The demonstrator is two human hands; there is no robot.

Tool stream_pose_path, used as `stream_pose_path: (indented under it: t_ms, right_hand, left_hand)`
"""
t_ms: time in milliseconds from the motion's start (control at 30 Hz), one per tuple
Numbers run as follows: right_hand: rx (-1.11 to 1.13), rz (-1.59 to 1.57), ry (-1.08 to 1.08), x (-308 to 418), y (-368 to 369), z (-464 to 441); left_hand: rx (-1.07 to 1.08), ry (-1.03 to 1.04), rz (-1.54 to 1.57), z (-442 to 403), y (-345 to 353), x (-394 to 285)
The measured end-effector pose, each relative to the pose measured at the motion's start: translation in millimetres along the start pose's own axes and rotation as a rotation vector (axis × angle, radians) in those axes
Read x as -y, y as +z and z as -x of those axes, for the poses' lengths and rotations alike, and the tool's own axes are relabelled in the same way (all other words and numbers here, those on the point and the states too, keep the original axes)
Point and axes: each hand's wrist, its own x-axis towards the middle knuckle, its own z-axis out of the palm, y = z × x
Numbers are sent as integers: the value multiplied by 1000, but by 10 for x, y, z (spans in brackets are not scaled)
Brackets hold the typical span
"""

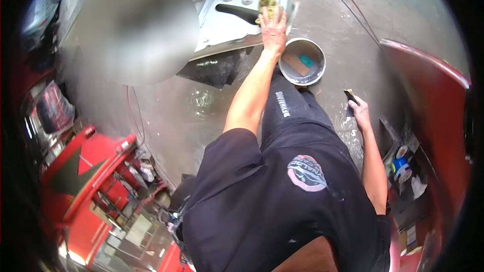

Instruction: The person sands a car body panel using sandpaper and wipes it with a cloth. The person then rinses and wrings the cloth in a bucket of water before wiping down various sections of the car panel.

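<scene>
My left hand (274,35) is stretched forward, its fingers over a crumpled yellow-green cloth (267,7). The cloth lies against the white car body panel (214,32), near its right edge and beside a long dark slot. Lower down on the right, my right hand (360,113) is closed round a small black piece with a yellowish edge, perhaps a sanding pad (350,95). It is held away from the panel, over the floor. Between the two hands stands a round bucket (323,65), with a brown piece and a small teal block (306,61) inside.
A large smooth grey rounded shape (136,30) covers the upper left. On the right stands a red car panel (428,100). A red tool cart (80,181) with clutter is at lower left. Thin hoses (348,5) cross the wet-looking floor (201,106). A blue-and-white roll (402,169) lies at right.
</scene>
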Motion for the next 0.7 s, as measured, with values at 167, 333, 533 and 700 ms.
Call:
stream_pose_path:
  t_ms: [167, 333, 533, 700]
  right_hand:
    - [-9, 357, -192, -89, -394, -71]
    - [-5, 337, -170, -331, -782, -51]
    - [-110, 223, -272, -482, -701, -71]
    - [-26, 339, -441, -464, -299, -322]
  left_hand:
    - [15, 82, -9, 515, -100, 535]
    - [-1, -151, 1, 815, -419, 946]
    - [-141, -644, 262, 1524, -534, 1646]
    - [-225, -881, 818, 1762, -994, 1097]
